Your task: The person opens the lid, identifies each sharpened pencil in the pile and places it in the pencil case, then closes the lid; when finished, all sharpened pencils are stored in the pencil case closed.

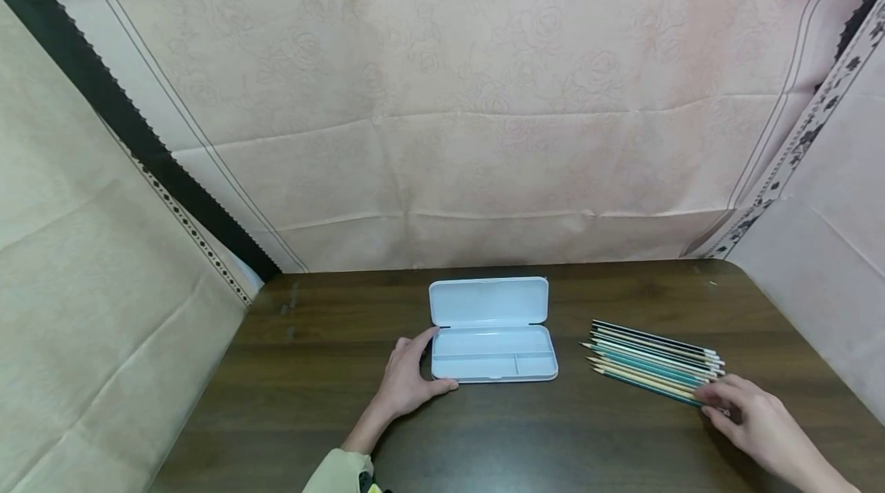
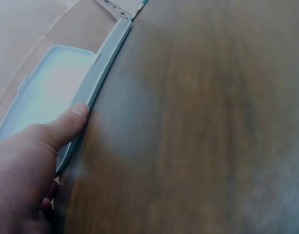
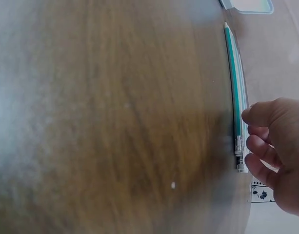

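Note:
In the head view a light blue pencil case (image 1: 494, 342) lies on the table with its lid (image 1: 488, 301) folded back. Its divided inside holds nothing. My left hand (image 1: 409, 382) grips the case's left end, thumb on the front edge and fingers at the back corner. The left wrist view shows that thumb (image 2: 71, 122) against the case's side wall. To the right, several pencils (image 1: 650, 361) lie side by side in black, white, teal and cream, points toward the case. My right hand (image 1: 750, 416) is at their eraser ends, fingers bent loosely beside the nearest teal pencil (image 3: 232, 78).
The dark brown wooden table (image 1: 304, 401) has a rounded far right corner. Pale patterned cloth (image 1: 484, 94) hangs behind it, with more cloth on the left (image 1: 104, 286) and right (image 1: 830, 209) sides.

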`<state>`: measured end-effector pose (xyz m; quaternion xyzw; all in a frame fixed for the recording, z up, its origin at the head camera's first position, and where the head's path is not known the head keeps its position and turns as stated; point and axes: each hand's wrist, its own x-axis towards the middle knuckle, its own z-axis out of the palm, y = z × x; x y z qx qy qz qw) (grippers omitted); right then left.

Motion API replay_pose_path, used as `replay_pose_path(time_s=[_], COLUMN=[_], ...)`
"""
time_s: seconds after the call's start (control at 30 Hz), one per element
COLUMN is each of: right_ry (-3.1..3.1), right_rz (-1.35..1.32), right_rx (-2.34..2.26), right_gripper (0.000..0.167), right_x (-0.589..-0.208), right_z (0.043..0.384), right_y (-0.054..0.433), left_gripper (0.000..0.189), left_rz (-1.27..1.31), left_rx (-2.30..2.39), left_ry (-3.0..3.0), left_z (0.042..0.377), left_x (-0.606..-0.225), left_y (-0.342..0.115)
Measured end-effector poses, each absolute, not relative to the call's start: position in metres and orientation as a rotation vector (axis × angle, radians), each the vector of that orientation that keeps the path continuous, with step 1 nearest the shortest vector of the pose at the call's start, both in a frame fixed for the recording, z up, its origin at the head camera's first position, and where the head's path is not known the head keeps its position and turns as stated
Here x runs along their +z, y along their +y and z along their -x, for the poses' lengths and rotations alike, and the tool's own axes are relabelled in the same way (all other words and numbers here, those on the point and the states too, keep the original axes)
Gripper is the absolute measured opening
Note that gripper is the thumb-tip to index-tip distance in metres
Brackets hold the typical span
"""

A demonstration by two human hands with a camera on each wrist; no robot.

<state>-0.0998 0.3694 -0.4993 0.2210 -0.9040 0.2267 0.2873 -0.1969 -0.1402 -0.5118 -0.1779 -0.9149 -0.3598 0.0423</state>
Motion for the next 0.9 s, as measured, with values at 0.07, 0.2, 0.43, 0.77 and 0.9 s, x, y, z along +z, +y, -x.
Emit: replay_pose_path(time_s=[0.07,0.2,0.43,0.77,0.9], right_ry=[-2.422,-2.423,-2.398,-2.505,-2.533], right_rz=[-0.593,-0.611,-0.664,-0.631,-0.649], right_rx=[0.595,0.577,0.601,0.443,0.406], right_gripper=[0.047,0.049,0.028,0.051,0.049], right_x=[-0.5007,-0.5035,-0.508,-0.5046,-0.5023], right_z=[0.0995,0.1001,0.1026,0.1029,0.1024], right_y=[0.3701,0.3718,0.3749,0.3715,0.3703], left_gripper=[0.095,0.095,0.095,0.094,0.093], left_rz=[0.547,0.552,0.557,0.561,0.564], left_rx=[-1.1,-1.099,-1.088,-1.087,-1.086], left_ry=[-2.796,-2.791,-2.79,-2.783,-2.781], left_z=[0.1968,0.1967,0.1967,0.1959,0.1958], left_x=[-0.5119,-0.512,-0.5127,-0.5128,-0.5125], left_y=[-0.1402,-0.1402,-0.1404,-0.1404,-0.1402])
